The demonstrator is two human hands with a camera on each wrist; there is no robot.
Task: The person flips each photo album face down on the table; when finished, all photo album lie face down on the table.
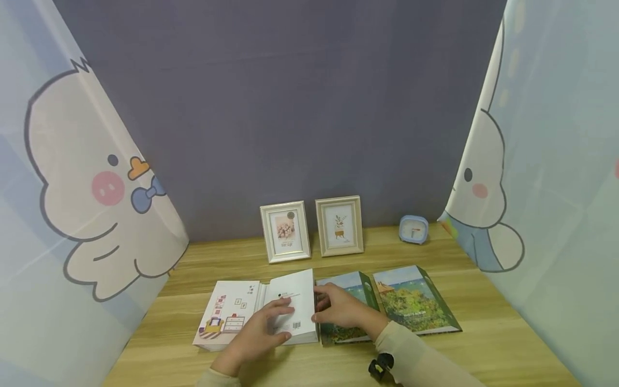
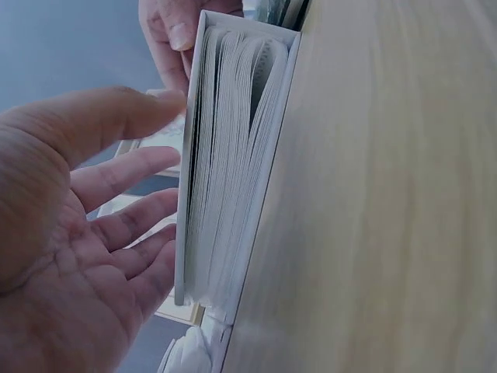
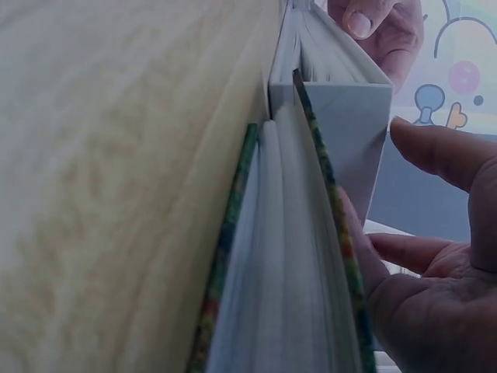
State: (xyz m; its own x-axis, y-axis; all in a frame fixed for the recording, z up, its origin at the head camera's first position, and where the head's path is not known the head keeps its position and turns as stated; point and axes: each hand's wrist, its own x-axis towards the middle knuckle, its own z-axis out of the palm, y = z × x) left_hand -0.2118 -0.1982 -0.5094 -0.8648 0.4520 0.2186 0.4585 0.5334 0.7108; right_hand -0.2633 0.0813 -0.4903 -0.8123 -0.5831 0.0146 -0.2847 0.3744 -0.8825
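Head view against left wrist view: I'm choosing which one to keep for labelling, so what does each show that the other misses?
Only the head view shows the whole desk: two picture frames, a blue clock, the green album lying open and the cartoon curtains. Only the left wrist view shows the page edges of the white album edge-on and the left hand palm with straight fingers. Both show the white album, the left hand on it and the right hand at its far edge.
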